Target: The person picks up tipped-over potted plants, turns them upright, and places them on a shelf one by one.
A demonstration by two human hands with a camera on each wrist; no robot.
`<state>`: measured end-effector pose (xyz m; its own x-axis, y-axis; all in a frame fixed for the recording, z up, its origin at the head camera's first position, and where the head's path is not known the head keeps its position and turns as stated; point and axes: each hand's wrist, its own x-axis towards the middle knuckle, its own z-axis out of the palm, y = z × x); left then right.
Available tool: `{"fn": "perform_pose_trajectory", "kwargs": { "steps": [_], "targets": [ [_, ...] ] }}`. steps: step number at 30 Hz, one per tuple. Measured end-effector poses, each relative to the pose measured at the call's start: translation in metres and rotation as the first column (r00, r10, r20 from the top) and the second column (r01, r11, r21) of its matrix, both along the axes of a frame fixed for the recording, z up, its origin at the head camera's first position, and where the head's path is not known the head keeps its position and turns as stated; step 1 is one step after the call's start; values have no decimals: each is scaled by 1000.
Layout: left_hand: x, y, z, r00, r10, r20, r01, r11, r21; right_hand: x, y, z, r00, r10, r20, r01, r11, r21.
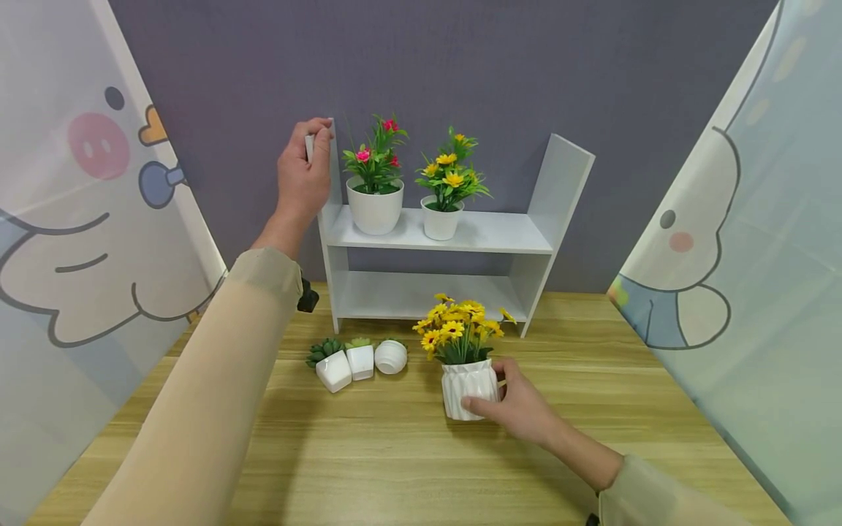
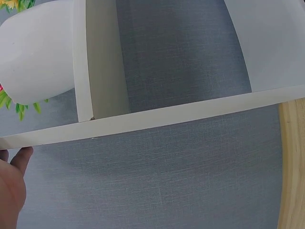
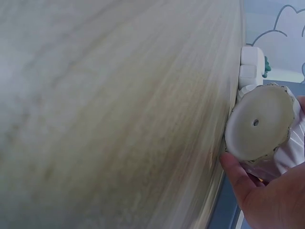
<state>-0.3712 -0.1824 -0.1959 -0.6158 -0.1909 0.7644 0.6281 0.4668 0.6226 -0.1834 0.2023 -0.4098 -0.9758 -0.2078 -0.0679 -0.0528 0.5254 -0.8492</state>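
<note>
Against one grey wall (image 1: 460, 58), between two pale curtains (image 1: 783, 409) printed with cartoon figures, stands one wood-grain table (image 1: 368, 467). Toward its back is one white two-tier shelf (image 1: 506, 230) with two side panels and two horizontal boards. Of the two hands, the left hand (image 1: 304, 168) grips the top of the left panel, thumb and fingers curled round its edge. Out in front of the shelf, right of centre, the right hand (image 1: 520, 405) clamps one pleated white pot of yellow daisies (image 1: 468, 387), thumb across the front, fingers round the side; its base, with one hole, shows in the right wrist view, though whether its rim touches the wood is hard to tell. Two more plants stand on the upper board: one larger white pot of pink flowers (image 1: 375, 208) at left, one smaller white pot of yellow flowers (image 1: 441, 221) beside it. Three little white pots sit in a row on the table before the shelf's left end, two squarish succulent pots (image 1: 334, 371) and one rounded pot (image 1: 391, 357).
</note>
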Motion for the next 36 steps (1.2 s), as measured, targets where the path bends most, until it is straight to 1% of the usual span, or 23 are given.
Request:
{"fn": "perform_pose_trajectory", "kwargs": {
  "steps": [6,18,26,36],
  "targets": [
    [2,1,0,1000,-3,3,3,1000,6,1,0,-1,1000,-3,-13,3,1000,-12],
    [-2,-1,-2,1000,0,2,0,1000,11,-1,-2,-6,999,-36,-33,35,999,-31],
    [-2,-1,-1,1000,-6,4,6,1000,3,-6,-1,-8,997,-54,-53,54,999,-3],
    [-1,-1,-1,1000,0,14,0,1000,-4,-14,-1,-8,996,-75,-58,76,997,17]
  ]
}}
